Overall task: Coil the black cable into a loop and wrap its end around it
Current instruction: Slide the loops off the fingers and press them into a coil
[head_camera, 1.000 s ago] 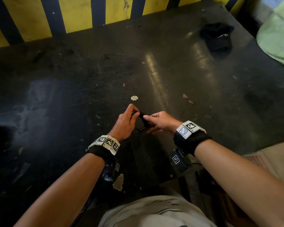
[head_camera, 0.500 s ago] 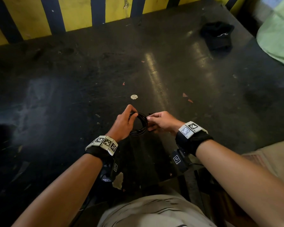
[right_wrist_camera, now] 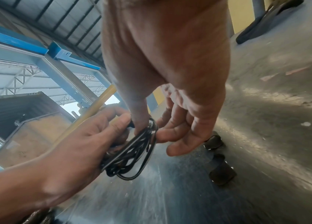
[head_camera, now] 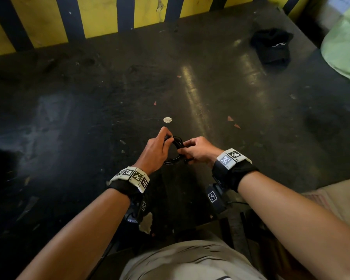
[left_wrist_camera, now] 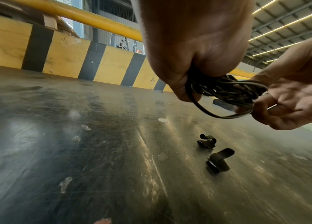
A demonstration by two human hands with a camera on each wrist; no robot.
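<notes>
The black cable (head_camera: 175, 147) is wound into a small loop of several turns, held in the air just above the dark table (head_camera: 89, 118). My left hand (head_camera: 156, 149) grips the loop's left side, fingers curled round the strands (left_wrist_camera: 226, 89). My right hand (head_camera: 198, 150) pinches the loop's right side between thumb and index finger, the other fingers held loosely out (right_wrist_camera: 187, 133). One strand hangs lower than the rest (right_wrist_camera: 132, 176). The cable's ends are hidden among the fingers.
Two curled black strap pieces (left_wrist_camera: 219, 162) lie on the table under the hands. A black cap (head_camera: 272, 46) lies at the far right, a small white disc (head_camera: 167, 119) just beyond the hands. A yellow-and-black striped barrier (head_camera: 109, 15) runs along the far edge; green cloth (head_camera: 346, 47) lies right.
The right hand has shifted its pinch on the loop's right side, and the loop has tilted and narrowed between the hands. Both hands stay in the same spot over the table.
</notes>
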